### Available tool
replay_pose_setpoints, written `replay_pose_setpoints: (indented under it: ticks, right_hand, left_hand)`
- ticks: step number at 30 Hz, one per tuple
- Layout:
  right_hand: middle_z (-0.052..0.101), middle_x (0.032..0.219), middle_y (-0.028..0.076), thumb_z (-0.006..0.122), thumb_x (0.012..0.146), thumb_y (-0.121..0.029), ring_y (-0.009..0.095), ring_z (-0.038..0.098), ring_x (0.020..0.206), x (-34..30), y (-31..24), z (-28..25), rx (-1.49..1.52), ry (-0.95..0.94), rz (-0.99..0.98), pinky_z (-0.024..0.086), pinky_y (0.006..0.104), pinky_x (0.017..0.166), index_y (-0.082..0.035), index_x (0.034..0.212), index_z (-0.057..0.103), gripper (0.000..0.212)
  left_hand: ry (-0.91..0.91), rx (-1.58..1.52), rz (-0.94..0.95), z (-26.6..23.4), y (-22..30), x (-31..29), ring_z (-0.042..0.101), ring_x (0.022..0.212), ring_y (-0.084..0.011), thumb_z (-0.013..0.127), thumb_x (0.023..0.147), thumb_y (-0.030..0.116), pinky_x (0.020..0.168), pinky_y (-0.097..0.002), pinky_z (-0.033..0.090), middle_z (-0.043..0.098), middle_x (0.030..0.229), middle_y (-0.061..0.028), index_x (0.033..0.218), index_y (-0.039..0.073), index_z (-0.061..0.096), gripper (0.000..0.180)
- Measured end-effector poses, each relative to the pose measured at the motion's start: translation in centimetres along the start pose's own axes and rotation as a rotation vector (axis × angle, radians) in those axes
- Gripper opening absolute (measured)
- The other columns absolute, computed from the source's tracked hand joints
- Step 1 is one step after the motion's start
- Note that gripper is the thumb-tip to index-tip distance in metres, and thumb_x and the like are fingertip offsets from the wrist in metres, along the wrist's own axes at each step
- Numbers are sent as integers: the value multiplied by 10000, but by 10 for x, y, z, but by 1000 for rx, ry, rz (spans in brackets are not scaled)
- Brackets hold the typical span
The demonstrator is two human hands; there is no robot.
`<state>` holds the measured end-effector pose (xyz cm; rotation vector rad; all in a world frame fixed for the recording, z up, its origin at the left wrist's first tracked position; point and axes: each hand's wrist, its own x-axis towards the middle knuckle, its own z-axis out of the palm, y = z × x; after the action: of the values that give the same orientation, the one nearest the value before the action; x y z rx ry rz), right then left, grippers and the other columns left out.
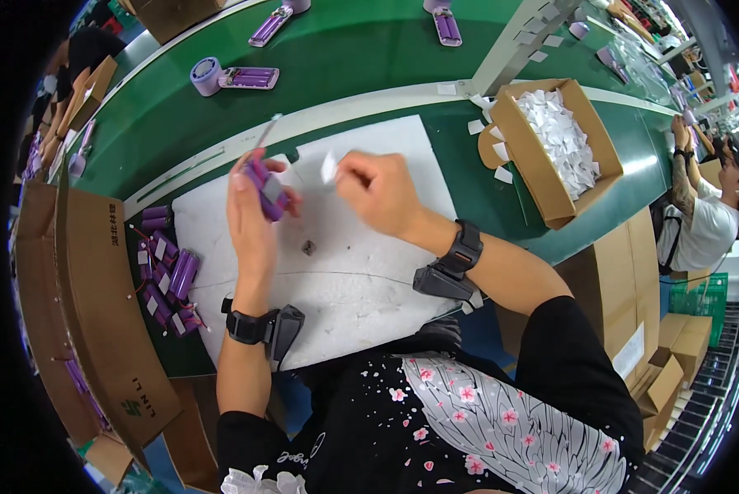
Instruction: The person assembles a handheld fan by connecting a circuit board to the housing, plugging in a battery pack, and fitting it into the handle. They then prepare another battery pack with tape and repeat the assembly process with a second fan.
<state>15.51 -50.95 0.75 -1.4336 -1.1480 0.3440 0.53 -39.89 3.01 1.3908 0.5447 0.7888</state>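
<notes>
My left hand (248, 216) is closed around a purple battery pack (268, 191), held tilted above a white foam board (369, 317). A thin lead sticks up past its fingers. To its right, my right hand (383, 191) pinches a small white paper-like piece (329, 168) between thumb and forefinger, apart from the pack. Motion blurs the piece slightly. Several more purple battery packs (162, 284) with short wires and white connectors lie heaped at the board's left side. A small dark speck (308, 247) rests on the foam below my hands.
An open cardboard box (539, 188) full of white pieces stands at the right, beside a metal post (509, 49). Purple handheld-fan parts (207, 76) lie on the green belt (336, 58) ahead. A tall carton (118, 280) borders the left; a co-worker (703, 210) is at far right.
</notes>
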Motion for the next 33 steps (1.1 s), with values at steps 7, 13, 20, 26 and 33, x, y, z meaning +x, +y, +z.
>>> replay_pose_setpoints:
  ticks: [7,13,20,26,33]
  right_hand:
    - [544,754,69,479,923,-160,119,439,470,45,9,-63,652,866,177,323,257,419,-32,1011,510,158]
    - [554,805,59,545,926,-211,101,493,542,16,-1,-15,615,54,471,366,227,462,-26,1081,516,243]
    - [560,927,31,610,905,-183,55,517,628,1,0,-15,355,-251,441,396,189,518,-39,1195,503,341]
    - [585,863,18,594,923,-189,56,513,623,3,-4,-10,350,-179,397,401,191,517,-36,1187,550,308]
    - [616,794,13,585,934,-164,61,541,652,3,1,-12,298,-118,354,419,196,522,-23,1087,630,213]
  left_hand:
    - [154,-141,-51,-8,-1,4,607,715,-198,294,1021,434,574,-292,497,537,1028,-117,1316,40,427,510]
    - [63,-380,-232,-8,-2,0,652,818,-256,333,1016,387,635,-342,546,561,1138,-165,1373,52,364,490]
    - [-187,-332,-418,13,9,-4,656,874,-260,487,950,120,724,-358,556,578,1153,-177,1402,82,358,471]
    - [-319,-181,-457,7,5,-2,647,870,-234,512,930,69,737,-336,551,574,1135,-162,1385,31,368,479]
    - [-282,-113,-443,7,11,-1,629,887,-214,481,920,49,707,-318,524,570,1135,-158,1373,-27,375,471]
